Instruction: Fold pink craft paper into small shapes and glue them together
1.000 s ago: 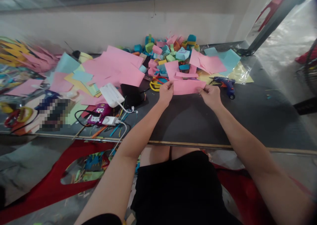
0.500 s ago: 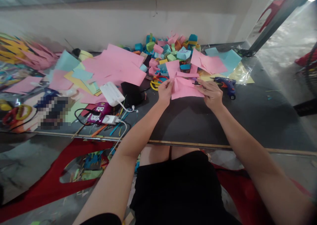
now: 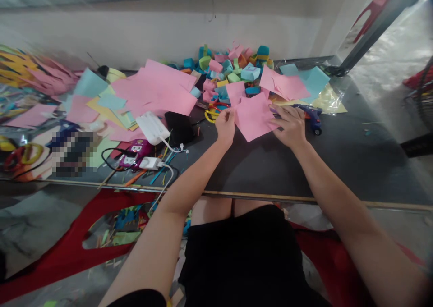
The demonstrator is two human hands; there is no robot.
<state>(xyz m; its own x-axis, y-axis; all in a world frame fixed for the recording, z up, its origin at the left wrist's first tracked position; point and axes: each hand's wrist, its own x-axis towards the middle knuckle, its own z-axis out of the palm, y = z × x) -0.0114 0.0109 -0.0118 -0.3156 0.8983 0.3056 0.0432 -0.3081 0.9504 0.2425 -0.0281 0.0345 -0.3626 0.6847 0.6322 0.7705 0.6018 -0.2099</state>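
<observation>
A square pink sheet of paper (image 3: 255, 117) is held up over the table, tilted with one corner pointing down towards me. My left hand (image 3: 226, 123) pinches it at its left edge. At the opposite side my right hand (image 3: 289, 123) grips the sheet, its fingers closed around the edge. Something small and purplish shows by the right fingers, too little of it to name. Just beyond the right hand lies a blue glue gun (image 3: 315, 117), partly hidden by it. Behind the left hand are yellow-handled scissors (image 3: 211, 115).
Small folded paper pieces (image 3: 233, 68) in several colours are heaped against the wall. Large pink sheets (image 3: 158, 88) spread to the left. Nearer me are a white power bank (image 3: 152, 127), a purple power strip (image 3: 137, 153) with cables, and paper scraps along the table edge (image 3: 257, 196).
The pink sheet has turned between my hands, and the narrow strip along its top no longer shows. A dark tip seen by the right fingers is now out of sight.
</observation>
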